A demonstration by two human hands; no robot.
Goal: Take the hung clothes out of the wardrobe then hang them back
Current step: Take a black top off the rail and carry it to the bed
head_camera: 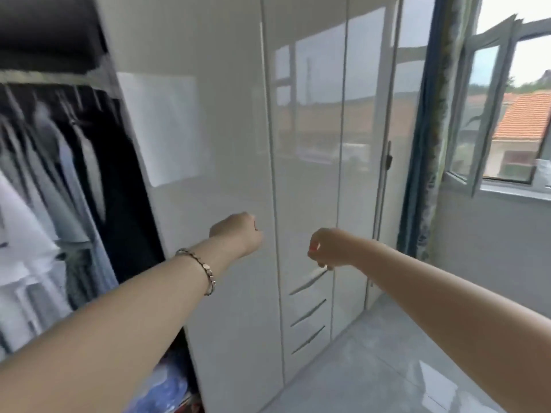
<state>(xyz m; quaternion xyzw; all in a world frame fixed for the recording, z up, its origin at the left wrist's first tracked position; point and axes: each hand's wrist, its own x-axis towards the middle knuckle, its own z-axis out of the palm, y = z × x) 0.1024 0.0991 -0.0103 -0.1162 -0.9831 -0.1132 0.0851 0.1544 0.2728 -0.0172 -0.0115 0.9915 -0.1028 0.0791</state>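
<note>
The hung clothes (59,174), a row of dark, grey and pale garments, hang on the rail (59,80) in the open left bay of the wardrobe (232,144), blurred at the frame's edge, with dark folded things on the shelf (44,31) above them; none is in my hands, so I judge the taking-out not yet begun on this pass. Both my arms reach forward, not toward that bay but toward the closed glossy white doors to its right. The left grip (238,234), a bracelet (205,271) on its wrist, shows me only the back of the hand, fingers curled under into a narrow fist that holds nothing I can see, just before the door's surface; whether it touches the panel I cannot tell. The right grip (325,248) is also drawn in tight, thumb and fingers bunched, with nothing I can make out inside it, hanging above the slanted drawer pulls (308,312). The knuckles-forward pose suggests, to my eye, hands meant to push or tug at a door edge, since these doors show no knobs here. Beyond stand a curtain (429,144) and an open window (489,114) over tiled roofs, mirrored in the doors, and a shiny floor (387,353). Next, I would swing left to the hangers
</note>
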